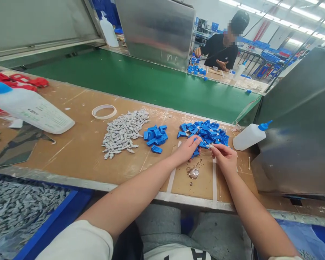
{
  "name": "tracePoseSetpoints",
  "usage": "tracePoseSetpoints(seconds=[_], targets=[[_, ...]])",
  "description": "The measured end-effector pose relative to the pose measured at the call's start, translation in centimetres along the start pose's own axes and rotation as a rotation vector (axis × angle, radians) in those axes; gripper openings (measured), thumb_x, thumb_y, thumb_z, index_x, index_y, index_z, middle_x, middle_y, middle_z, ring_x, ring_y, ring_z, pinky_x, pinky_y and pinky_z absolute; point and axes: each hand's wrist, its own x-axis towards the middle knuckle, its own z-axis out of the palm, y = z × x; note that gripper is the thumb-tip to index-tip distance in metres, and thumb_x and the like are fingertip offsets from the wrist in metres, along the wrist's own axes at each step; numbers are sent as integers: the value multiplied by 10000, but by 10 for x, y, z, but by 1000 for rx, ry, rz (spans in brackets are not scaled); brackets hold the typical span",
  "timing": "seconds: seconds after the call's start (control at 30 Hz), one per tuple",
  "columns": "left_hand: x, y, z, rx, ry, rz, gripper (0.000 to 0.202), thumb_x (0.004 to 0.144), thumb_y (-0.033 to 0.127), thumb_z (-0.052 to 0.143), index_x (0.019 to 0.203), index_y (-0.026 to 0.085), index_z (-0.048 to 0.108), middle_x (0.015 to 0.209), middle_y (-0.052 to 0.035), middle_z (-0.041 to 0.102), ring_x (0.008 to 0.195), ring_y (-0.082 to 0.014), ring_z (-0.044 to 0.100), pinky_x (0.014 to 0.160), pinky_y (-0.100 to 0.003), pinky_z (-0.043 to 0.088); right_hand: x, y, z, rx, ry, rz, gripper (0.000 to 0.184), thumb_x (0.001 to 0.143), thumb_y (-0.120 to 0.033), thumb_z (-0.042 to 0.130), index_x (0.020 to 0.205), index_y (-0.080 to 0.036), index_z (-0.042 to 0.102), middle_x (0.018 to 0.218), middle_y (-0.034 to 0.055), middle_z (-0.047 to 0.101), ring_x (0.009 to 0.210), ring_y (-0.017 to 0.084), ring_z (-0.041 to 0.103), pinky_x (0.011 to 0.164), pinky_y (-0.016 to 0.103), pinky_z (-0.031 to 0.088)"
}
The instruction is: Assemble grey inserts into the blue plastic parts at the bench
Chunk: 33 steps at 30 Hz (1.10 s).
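My left hand (pixel 187 148) is closed around blue plastic parts (pixel 195 153), partly hidden by the fingers. In a pinch, my right hand (pixel 226 157) holds a small pale grey piece (pixel 209 146) against the blue plastic near the left fingertips. Just beyond both hands lies a heap of blue plastic parts (pixel 212 131). A smaller group of blue parts (pixel 155 135) sits left of them, beside a pile of small grey plastic pieces (pixel 124 130). Below the hands, a small shiny metal cup (pixel 194 173) stands on the worktop between two strips of pale tape.
A white squeeze bottle (pixel 249 137) tilts at right by a metal panel (pixel 300 126). Further left are a tape roll (pixel 104 117), a large bottle (pixel 35 108) and red parts (pixel 21 81). A green conveyor belt (pixel 119 79) runs behind; a co-worker (pixel 219 50) sits across it.
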Motion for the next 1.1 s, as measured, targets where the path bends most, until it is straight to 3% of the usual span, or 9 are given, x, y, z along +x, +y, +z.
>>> tracePoseSetpoints(seconds=[0.2, 0.33, 0.43, 0.53, 0.7, 0.9, 1.1], targets=[[-3, 3, 3, 63, 38, 10, 435, 993, 637, 436, 1082, 233, 570, 832, -33, 649, 662, -187, 620, 395, -222, 366, -2, 1, 4, -299, -92, -202, 203, 916, -416, 733, 924, -224, 803, 824, 38, 761, 686, 162, 657, 634, 290, 527], [-7, 8, 3, 159, 42, 80, 412, 1020, 582, 410, 1081, 224, 606, 793, -14, 670, 612, -169, 587, 481, -256, 399, -3, -5, 3, -567, -146, -330, 275, 1042, -391, 549, 966, -200, 732, 874, 69, 734, 799, 186, 668, 755, 302, 514], [-8, 10, -1, 237, 37, 150, 408, 1021, 566, 436, 1103, 222, 640, 745, 3, 671, 685, -184, 623, 612, -276, 446, -5, -10, 3, -814, -225, -339, 360, 1091, -374, 398, 890, -204, 644, 842, 69, 675, 781, 187, 617, 709, 287, 437], [-6, 10, -7, 322, 36, 172, 442, 1030, 571, 393, 938, 212, 634, 729, -5, 656, 704, -192, 617, 657, -297, 439, -10, -9, 8, -946, -323, -327, 368, 1096, -344, 355, 826, -216, 569, 773, 42, 629, 696, 174, 562, 630, 286, 341], [-7, 9, -7, 405, 51, 193, 427, 1059, 518, 321, 851, 225, 550, 729, -5, 642, 711, -192, 599, 696, -306, 415, -19, -1, 22, -864, -318, -304, 373, 1093, -316, 306, 793, -221, 506, 755, 46, 612, 673, 178, 536, 633, 288, 319], [-12, 13, 4, 456, 127, 129, 420, 1062, 527, 318, 814, 230, 482, 692, 10, 607, 656, -179, 545, 627, -307, 316, -21, 5, 27, -737, -281, -250, 362, 1085, -323, 306, 810, -225, 522, 753, 50, 606, 692, 192, 555, 649, 286, 345], [-9, 10, 8, 386, 134, 174, 432, 1059, 541, 323, 809, 225, 479, 707, 9, 592, 670, -171, 541, 651, -303, 359, -18, 6, 29, -657, -251, -179, 351, 1080, -338, 327, 812, -221, 522, 791, 59, 635, 749, 195, 593, 695, 278, 390]])
